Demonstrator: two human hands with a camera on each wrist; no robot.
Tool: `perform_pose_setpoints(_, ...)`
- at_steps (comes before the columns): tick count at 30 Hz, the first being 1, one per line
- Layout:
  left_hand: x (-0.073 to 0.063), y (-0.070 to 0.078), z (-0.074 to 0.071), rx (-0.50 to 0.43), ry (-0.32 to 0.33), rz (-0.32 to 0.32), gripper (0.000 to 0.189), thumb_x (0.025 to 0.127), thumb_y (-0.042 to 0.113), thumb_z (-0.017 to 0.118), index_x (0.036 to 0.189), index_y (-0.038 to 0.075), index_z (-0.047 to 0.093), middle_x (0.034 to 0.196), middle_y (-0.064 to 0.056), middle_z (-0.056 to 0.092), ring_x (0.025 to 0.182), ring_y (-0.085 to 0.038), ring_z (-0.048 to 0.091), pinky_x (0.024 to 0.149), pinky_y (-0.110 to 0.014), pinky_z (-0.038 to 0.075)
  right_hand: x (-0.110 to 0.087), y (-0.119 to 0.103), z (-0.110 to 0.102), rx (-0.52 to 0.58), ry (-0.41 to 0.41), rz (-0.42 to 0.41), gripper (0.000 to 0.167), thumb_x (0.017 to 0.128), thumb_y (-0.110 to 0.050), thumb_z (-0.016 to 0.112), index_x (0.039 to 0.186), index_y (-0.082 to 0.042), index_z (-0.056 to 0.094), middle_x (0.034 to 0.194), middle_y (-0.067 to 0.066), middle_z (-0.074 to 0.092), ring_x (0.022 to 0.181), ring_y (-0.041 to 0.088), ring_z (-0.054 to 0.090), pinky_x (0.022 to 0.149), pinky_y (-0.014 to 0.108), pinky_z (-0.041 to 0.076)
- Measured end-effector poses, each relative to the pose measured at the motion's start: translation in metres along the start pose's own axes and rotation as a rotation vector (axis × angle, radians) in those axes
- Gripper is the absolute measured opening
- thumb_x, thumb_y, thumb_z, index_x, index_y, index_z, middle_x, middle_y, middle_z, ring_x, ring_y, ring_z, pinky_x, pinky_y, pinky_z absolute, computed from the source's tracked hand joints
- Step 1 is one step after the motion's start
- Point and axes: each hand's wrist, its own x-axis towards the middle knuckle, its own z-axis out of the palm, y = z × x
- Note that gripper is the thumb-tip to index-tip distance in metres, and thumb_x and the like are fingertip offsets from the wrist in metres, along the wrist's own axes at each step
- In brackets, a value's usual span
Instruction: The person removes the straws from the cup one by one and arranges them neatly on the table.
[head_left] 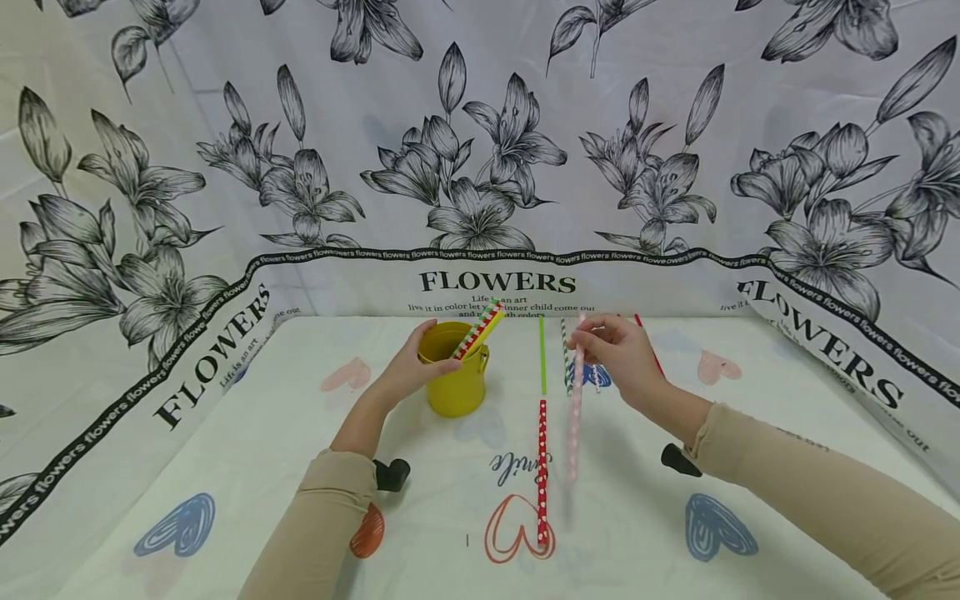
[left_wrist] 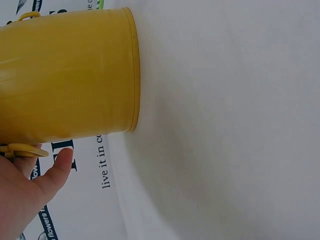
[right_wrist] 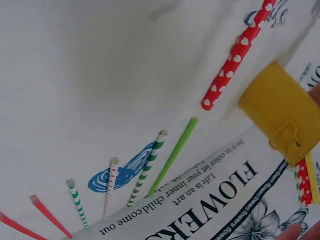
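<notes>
A white backdrop (head_left: 517,58) with black flower drawings stood behind a table (head_left: 615,525) covered in pale cloth printed with hearts. On the cloth, left of centre, a yellow bucket (head_left: 455,396) was upright; several straws (head_left: 477,332), a yellow one among them, leaned in it and showed above its rim. The left hand (head_left: 408,362) was grasping the bucket at the rim, thumb across the front, fingers round the far side. The right hand (head_left: 618,346), clear of the cloth, pinched a pink straw (head_left: 575,408) near its upper end, the rest hanging down, slightly blurred. Beneath and beside it lay a red straw (head_left: 542,471) with white hearts, nearest the person, and a green straw (head_left: 543,354) just beyond. From the right wrist, a slanting row was noted beside the green one: a green-striped straw (right_wrist: 147,170), a white straw (right_wrist: 111,187) with small marks, a second green-striped one and two plain red ones. Tan sleeves (head_left: 315,517) covered both forearms.
</notes>
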Motion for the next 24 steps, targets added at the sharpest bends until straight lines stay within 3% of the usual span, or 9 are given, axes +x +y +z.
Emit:
perform_pose_setpoints(9,0.000,0.000,0.000,0.003,-0.001,-0.005,0.096,0.084,0.042,0.075,0.156,0.023,0.014,0.155,-0.010,0.027,0.141,-0.033,0.025,0.114,-0.057,0.020,-0.008,0.022,-0.012,-0.125,-0.093,0.067,0.039,0.090,-0.013,0.071,0.124,0.002,0.059,0.099,0.001,0.069,0.085,0.010,0.066,0.080,0.024,0.055)
perform_pose_setpoints(17,-0.001,0.000,-0.001,0.017,0.005,-0.010,0.096,0.085,0.043,0.074,0.156,0.023,0.014,0.156,-0.011,0.027,0.141,-0.034,0.026,0.114,-0.057,0.021,-0.015,0.046,-0.020,-0.254,-0.210,0.068,0.045,0.088,-0.011,0.073,0.127,0.004,0.057,0.095,0.005,0.066,0.090,0.020,0.059,0.077,0.021,0.053)
perform_pose_setpoints(24,0.001,0.000,-0.001,0.026,0.000,-0.009,0.095,0.086,0.043,0.073,0.156,0.021,0.013,0.156,-0.012,0.026,0.141,-0.034,0.025,0.114,-0.057,0.020,-0.020,0.061,-0.019,-0.286,-0.308,0.094,0.047,0.084,-0.009,0.076,0.124,0.008,0.057,0.097,0.007,0.064,0.090,0.021,0.057,0.072,0.025,0.053)
